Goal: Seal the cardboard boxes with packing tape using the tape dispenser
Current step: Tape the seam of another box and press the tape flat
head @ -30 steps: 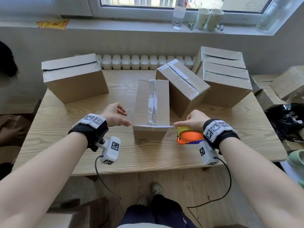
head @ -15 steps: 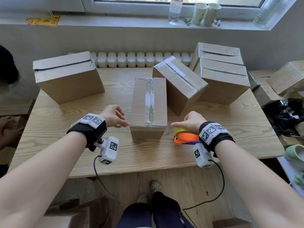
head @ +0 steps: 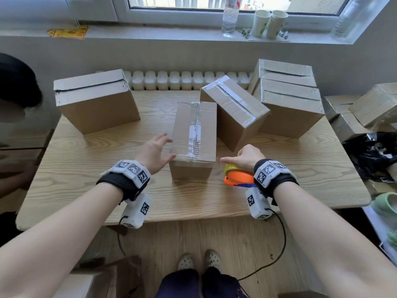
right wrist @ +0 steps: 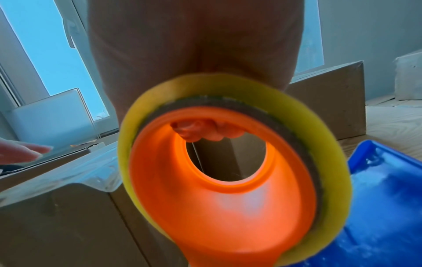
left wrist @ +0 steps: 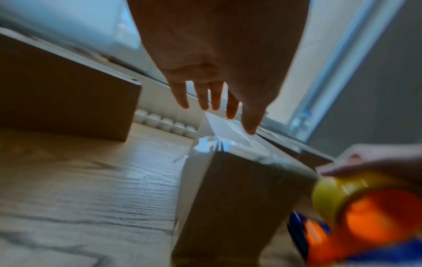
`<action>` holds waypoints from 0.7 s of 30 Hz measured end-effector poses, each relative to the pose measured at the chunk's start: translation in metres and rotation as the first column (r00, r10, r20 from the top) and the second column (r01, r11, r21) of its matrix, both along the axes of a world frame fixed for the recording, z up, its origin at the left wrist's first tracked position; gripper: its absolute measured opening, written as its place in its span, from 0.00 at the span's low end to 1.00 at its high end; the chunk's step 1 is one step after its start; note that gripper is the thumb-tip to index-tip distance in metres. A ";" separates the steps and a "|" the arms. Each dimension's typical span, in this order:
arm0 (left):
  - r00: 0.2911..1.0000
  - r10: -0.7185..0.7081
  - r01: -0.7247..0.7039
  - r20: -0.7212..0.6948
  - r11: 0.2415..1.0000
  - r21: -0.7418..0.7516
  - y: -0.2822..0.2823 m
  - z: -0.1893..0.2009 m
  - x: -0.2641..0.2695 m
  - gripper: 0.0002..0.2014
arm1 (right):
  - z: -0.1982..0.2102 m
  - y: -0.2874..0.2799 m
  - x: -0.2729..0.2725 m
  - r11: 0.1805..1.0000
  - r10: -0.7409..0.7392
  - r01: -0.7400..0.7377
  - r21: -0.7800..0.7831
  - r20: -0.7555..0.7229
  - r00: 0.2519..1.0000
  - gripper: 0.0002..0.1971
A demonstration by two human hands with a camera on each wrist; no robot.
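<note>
Sunlit window and sill are backing a wooden table (head: 86, 190) crowded with cardboard boxes. From the head view, the left hand (head: 153, 152) is spreading open beside the middle box (head: 194, 138), taped along its seam. The right hand (head: 247, 157) is gripping the tape dispenser (head: 238, 178) just right of it.

Left wrist view is showing a tape end lifting at the box corner; unpressed, it could peel.

Right wrist view alone is revealing fingers (right wrist: 205, 131) curling through the dispenser's orange core.
</note>
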State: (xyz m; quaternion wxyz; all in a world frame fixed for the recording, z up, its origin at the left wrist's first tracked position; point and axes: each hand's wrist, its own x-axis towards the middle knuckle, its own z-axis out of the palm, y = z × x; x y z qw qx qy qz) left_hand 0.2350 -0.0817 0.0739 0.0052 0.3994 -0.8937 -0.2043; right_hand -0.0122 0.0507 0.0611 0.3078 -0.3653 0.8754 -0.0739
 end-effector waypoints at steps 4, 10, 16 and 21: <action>0.912 -0.375 0.394 0.163 0.913 -0.103 0.036 -0.014 -0.017 0.31 | -0.003 0.002 0.000 1.000 0.006 -0.005 -0.024 0.030 1.000 0.30; 0.879 -0.433 0.458 0.202 0.883 -0.105 0.068 -0.035 -0.049 0.33 | -0.003 0.007 -0.008 0.999 0.008 -0.004 -0.054 0.077 0.997 0.29; 0.885 -0.409 0.445 0.223 0.885 -0.140 0.075 -0.050 -0.053 0.37 | -0.005 0.009 -0.024 0.997 -0.026 0.044 -0.057 0.289 0.957 0.22; 0.891 -0.418 0.441 0.177 0.890 -0.115 0.071 -0.049 -0.051 0.36 | -0.003 0.017 -0.038 0.996 -0.007 0.032 -0.082 0.287 0.958 0.19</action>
